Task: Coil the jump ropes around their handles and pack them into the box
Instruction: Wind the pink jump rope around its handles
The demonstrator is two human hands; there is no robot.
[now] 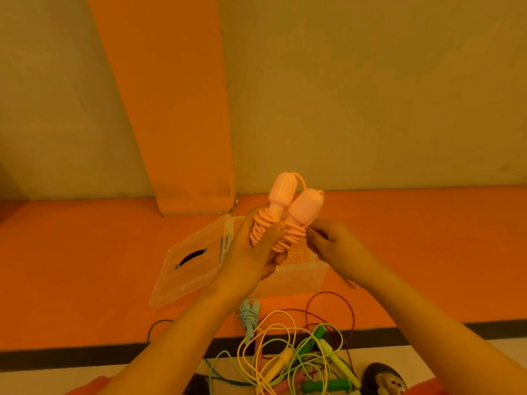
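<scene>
- A pale wall (pixel 370 95) fills the upper half of the view, with a broad orange stripe (pixel 171 109) running down it to the floor.
- The orange floor (pixel 71 266) stretches below, crossed near the bottom by a black line (pixel 85 354).
- A clear plastic box (pixel 302 276) sits on the floor directly beneath the hands. Its clear lid (pixel 188 269) lies flat just to the left, touching it.
- A loose tangle of ropes (pixel 299 357), with yellow, green and pink handles and cords, lies on the floor nearest the person. A dark red cord (pixel 330 297) loops out of it toward the box.
- The left hand (pixel 251 258) grips the pink jump rope (pixel 282 212) from below, fingers curled round the coil and thumb laid across its front.
- The right hand (pixel 336 246) pinches the cord at the coil's right side with curled fingertips.
- The pink jump rope is held in the air above the box. Its two handles stand side by side, bulbous ends up, with the cord wound round their lower parts.
- A pale blue rope (pixel 248 316), already coiled, lies on the floor between the box and the tangle.
- A monkey toy (pixel 385 379) shows at the bottom edge, right of the tangle.
</scene>
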